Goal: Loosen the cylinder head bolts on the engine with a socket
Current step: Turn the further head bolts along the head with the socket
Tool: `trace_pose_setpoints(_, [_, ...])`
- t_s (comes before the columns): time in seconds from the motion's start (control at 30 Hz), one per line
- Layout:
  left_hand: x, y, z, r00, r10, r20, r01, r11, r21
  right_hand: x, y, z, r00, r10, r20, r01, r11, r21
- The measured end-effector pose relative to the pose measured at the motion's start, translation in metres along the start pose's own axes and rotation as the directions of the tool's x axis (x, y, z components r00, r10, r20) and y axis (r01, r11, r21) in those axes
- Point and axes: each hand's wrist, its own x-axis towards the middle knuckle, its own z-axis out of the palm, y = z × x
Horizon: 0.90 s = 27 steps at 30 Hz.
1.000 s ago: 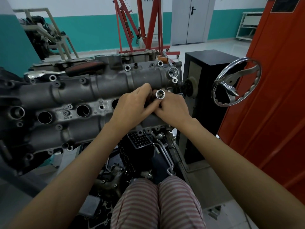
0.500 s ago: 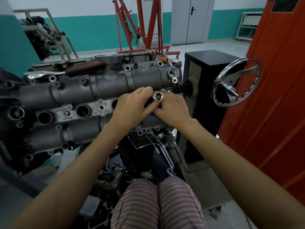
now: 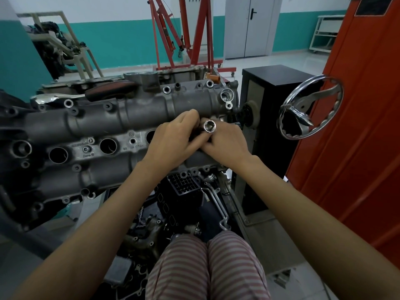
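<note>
Nearest, striped trousers (image 3: pixel 207 267) cover the knees below both forearms. Farther out, the left hand (image 3: pixel 173 139) and right hand (image 3: pixel 225 144) meet over the engine (image 3: pixel 86 131), fingers curled together around a chrome socket (image 3: pixel 209 126) whose open end faces up. Whether each hand truly grips it, I cannot tell. Right of the fingers stands a chrome handwheel (image 3: pixel 311 107); beyond them, a red hoist (image 3: pixel 184 33).

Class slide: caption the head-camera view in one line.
Both hands, left hand and right hand, hold a socket over the engine.
</note>
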Motion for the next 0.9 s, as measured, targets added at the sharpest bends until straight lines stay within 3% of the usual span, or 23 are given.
trace_pose_setpoints(0.27, [-0.0008,0.0027,-0.0009,0.999,-0.036,-0.013,0.036,0.998,-0.043,-0.0005,-0.0019,-0.0024,1.000,-0.013,0.005,0.013,0.997,0.077])
trace_pose_setpoints(0.63, [-0.0006,0.0017,-0.0004,0.999,0.041,-0.022,-0.041,0.999,-0.002,-0.0016,-0.0022,-0.0026,1.000,-0.015,-0.022,0.017,0.998,0.064])
trace_pose_setpoints(0.9, [-0.0018,0.0014,0.0006,0.999,0.015,-0.047,-0.015,1.000,-0.010,-0.0021,-0.0032,-0.0022,0.999,-0.012,-0.040,0.014,0.999,0.050])
